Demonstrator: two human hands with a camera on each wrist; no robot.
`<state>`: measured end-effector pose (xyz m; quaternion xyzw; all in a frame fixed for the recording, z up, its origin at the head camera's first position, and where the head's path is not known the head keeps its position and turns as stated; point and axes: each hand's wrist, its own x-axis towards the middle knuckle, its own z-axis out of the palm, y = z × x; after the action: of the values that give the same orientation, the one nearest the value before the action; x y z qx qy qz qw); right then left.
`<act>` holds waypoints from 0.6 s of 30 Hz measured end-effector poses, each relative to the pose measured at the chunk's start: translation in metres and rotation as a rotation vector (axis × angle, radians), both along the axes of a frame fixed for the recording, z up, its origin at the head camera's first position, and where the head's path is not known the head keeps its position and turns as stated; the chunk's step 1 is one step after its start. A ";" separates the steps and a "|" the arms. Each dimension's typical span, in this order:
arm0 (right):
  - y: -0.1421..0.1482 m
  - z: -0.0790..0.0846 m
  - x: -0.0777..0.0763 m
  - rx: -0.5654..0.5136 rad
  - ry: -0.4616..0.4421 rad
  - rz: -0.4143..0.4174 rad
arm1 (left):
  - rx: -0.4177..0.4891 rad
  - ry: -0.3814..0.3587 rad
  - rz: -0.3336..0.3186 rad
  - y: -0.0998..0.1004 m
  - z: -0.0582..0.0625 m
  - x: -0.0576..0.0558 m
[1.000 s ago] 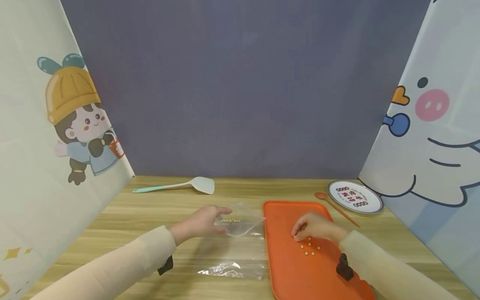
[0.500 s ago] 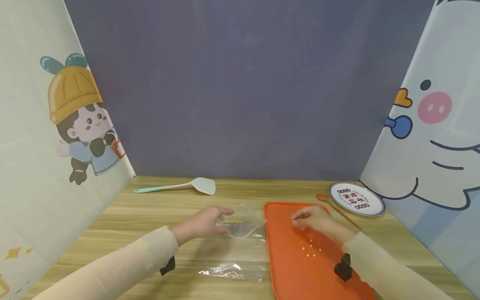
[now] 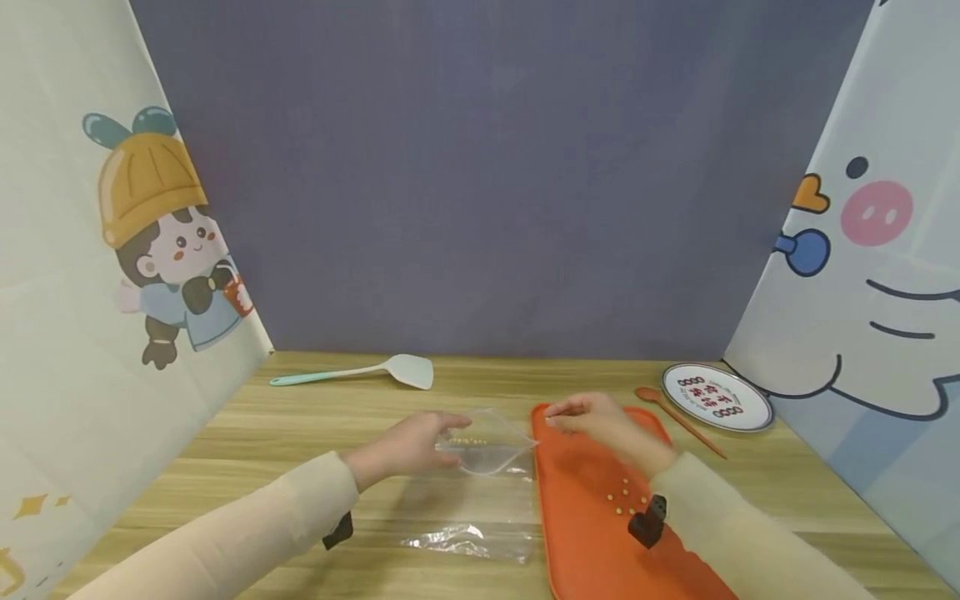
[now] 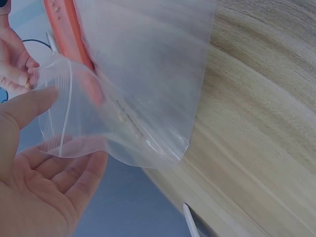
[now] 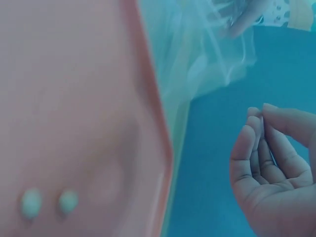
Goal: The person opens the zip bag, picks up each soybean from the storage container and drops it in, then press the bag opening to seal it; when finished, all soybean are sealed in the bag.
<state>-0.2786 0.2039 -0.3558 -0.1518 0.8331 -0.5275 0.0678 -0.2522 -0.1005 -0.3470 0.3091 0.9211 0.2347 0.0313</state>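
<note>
My left hand (image 3: 408, 448) grips the mouth of a clear zip-lock bag (image 3: 472, 508) and spreads it apart, thumb and fingers on its two sides. Several small yellow soybeans (image 4: 129, 118) lie inside the bag, seen through the plastic in the left wrist view. My right hand (image 3: 596, 423) is above the far left part of the orange tray (image 3: 592, 550), its thumb and fingertips pinched together. A tiny yellowish speck, apparently a soybean (image 4: 28, 84), shows at those fingertips, mostly hidden. More loose soybeans (image 3: 626, 492) lie on the tray below the hand.
A white and mint spatula (image 3: 360, 371) lies at the back left. An orange-brown spoon (image 3: 678, 421) and a printed white plate (image 3: 717, 397) sit behind the tray on the right. A dark panel (image 3: 487, 183) closes off the back, with printed walls at both sides.
From low over the loose beans, my right hand has risen and moved left and away, towards the bag's mouth. My left hand keeps its hold on the bag, almost unmoved.
</note>
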 end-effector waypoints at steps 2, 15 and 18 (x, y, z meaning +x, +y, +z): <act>-0.008 0.004 0.002 0.001 0.021 0.022 | 0.003 0.003 0.002 0.001 0.001 0.001; -0.052 0.011 0.005 0.017 0.087 0.071 | -0.011 0.051 -0.012 0.001 -0.001 -0.002; -0.054 0.012 0.004 0.045 0.102 0.065 | -0.011 0.061 -0.015 0.002 0.000 -0.002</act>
<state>-0.2743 0.1500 -0.3436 -0.2041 0.8417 -0.4977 0.0459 -0.2537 -0.0989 -0.3473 0.3226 0.9206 0.2197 0.0065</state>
